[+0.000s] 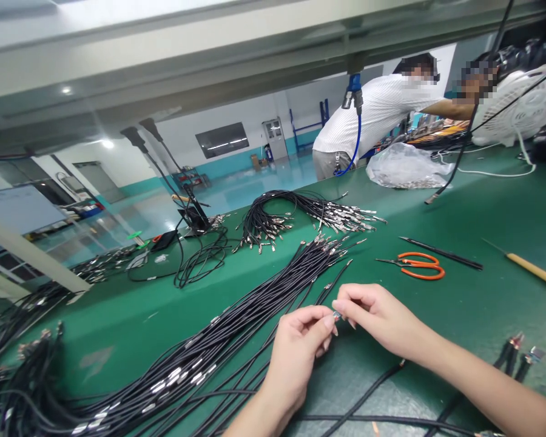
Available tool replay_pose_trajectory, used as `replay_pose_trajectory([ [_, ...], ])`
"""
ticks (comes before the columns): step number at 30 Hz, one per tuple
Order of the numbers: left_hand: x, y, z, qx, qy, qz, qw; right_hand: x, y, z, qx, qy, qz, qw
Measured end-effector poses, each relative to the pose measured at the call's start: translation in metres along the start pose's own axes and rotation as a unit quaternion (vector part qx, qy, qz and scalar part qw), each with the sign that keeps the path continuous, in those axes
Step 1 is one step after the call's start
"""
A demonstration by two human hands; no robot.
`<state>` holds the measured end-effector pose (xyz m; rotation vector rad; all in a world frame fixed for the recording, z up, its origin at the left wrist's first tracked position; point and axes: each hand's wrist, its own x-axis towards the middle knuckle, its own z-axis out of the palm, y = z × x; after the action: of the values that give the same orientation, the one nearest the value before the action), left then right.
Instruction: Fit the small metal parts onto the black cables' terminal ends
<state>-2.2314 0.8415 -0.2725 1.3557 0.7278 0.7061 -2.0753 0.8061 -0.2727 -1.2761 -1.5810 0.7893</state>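
In the head view, my left hand [298,346] is closed in a pinch on a small connector [337,315] with a bluish and reddish end. From the other side my right hand [375,312] pinches at the same piece, thumb against forefinger, hiding most of it. Just beyond and left of my hands lies a long bundle of black cables [255,303] with silvery ends. Below my right wrist a single black cable [368,394] runs across the table. A few cable ends with bare metal connectors [533,357] lie beside my right forearm.
Orange-handled scissors [421,264], black tweezers [446,252] and a yellow-handled pick [532,270] lie on the green table [464,212]. Farther back are another cable bundle [295,209], a plastic bag [404,167] and a white fan [519,106]. Across the table a person [368,115] leans forward.
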Motion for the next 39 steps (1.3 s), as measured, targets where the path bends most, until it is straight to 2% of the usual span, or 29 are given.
replay_pose_trajectory([
  [10,0.001,-0.006,-0.004,-0.098,-0.024,-0.038,0.994,0.001,0.007,0.003,0.071,-0.024,-0.007,0.997],
  [20,0.000,-0.007,0.000,-0.097,-0.004,-0.029,0.995,0.002,0.010,0.003,0.050,-0.006,0.008,0.999],
  [31,0.000,-0.005,-0.001,-0.073,-0.005,-0.025,0.997,0.001,0.016,0.005,0.125,-0.038,0.032,0.991],
  [39,-0.001,-0.005,0.000,-0.072,0.000,-0.021,0.997,0.002,0.018,0.002,0.091,-0.036,0.002,0.995],
])
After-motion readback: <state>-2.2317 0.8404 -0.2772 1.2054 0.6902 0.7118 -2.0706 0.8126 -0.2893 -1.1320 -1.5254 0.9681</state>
